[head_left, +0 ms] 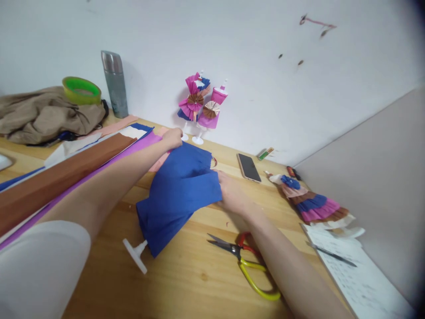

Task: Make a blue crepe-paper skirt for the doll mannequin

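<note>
A deep blue sheet, cloth or crepe paper (pixel 179 181), is wrapped loosely around a small white stand (pixel 135 256) that lies tilted on the table, its base sticking out at the near end. At the far left corner, my left hand (pixel 172 138) has its fingers curled closed on the sheet's edge. My right hand (pixel 229 189) grips the right edge, with its fingertips hidden behind the blue material. Just below my right forearm lie scissors (pixel 236 250) with red and yellow handles, blades parted.
Coloured strips (pixel 73 173) lie left. Two small dressed forms (pixel 210 106) stand by the wall. A bottle (pixel 115 84), green tape roll (pixel 81 91) and brown cloth (pixel 46 110) sit far left. Right are a phone (pixel 249 167), ruffled dress (pixel 314 204), paper (pixel 361 277) and pen (pixel 334 254).
</note>
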Tool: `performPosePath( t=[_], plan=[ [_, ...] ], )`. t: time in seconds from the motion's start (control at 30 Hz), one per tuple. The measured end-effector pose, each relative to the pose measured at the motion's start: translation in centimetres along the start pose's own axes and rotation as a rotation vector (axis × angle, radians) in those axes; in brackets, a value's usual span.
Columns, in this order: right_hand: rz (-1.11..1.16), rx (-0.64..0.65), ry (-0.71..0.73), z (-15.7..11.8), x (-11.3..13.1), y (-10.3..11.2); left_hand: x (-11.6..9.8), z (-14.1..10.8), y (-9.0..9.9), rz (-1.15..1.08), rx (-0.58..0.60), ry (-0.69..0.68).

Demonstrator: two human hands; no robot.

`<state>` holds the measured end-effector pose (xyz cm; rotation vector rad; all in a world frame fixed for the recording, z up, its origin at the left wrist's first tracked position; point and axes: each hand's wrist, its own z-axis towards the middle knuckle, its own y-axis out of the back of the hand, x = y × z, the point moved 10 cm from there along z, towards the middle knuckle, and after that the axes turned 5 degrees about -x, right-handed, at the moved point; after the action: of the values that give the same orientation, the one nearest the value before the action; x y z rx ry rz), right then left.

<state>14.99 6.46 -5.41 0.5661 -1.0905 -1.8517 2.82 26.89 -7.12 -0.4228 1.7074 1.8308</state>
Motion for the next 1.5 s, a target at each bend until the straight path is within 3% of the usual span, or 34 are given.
performPosePath(
  t=[0.17, 0.3, 0.37, 0.47, 0.67, 0.83, 0.97, 1.07, 1.17, 1.23, 1.3, 1.37, 1.5],
  plan=[
    [0.018, -0.019, -0.023, -0.1, -0.4, 0.5, -0.7, -0.9, 5.9, -0.144, -0.144, 0.027],
    [0.053, -0.061, -0.062, 0.4, -1.0, 0.9, -2.2, -4.0, 12.1, -0.363, -0.256, -0.017],
    [0.068, -0.062, -0.028, 1.0, -0.7, 0.8, -3.1, -5.7, 14.6, -0.446, -0.288, -0.07],
    [0.122, -0.035, 0.01, 2.1, -0.8, 0.2, -2.8, -7.9, 17.7, -0.503, -0.425, -0.066],
    [0.132, 0.025, -0.009, 4.5, -3.8, -2.5, -0.8, -9.8, 19.7, -0.548, -0.571, -0.045],
    [0.081, 0.031, -0.079, 5.9, -6.8, -4.2, 0.8, -9.5, 19.4, -0.759, -0.599, 0.048],
    [0.044, -0.05, -0.227, 5.3, -8.9, -3.8, 0.0, -9.1, 18.6, -1.07, -0.547, 0.023],
    [0.016, -0.183, -0.377, 4.0, -9.5, -2.0, -1.9, -9.5, 18.0, -1.138, -0.471, -0.03],
    [-0.005, -0.346, -0.482, 2.6, -7.3, 0.8, -4.2, -10.6, 17.8, -1.166, -0.425, -0.136],
    [0.012, -0.395, -0.452, 2.5, -3.7, 2.3, -5.6, -11.5, 17.9, -1.177, -0.413, -0.194],
    [0.112, -0.31, -0.21, 3.8, 2.2, 2.2, -6.7, -12.4, 18.1, -1.172, -0.416, -0.243],
    [0.114, -0.108, -0.087, 4.9, 6.8, 0.4, -7.6, -13.0, 18.3, -1.149, -0.416, -0.282],
    [-0.071, 0.057, -0.205, 5.6, 9.1, -2.3, -8.8, -13.9, 18.4, -1.088, -0.384, -0.335]
  ],
)
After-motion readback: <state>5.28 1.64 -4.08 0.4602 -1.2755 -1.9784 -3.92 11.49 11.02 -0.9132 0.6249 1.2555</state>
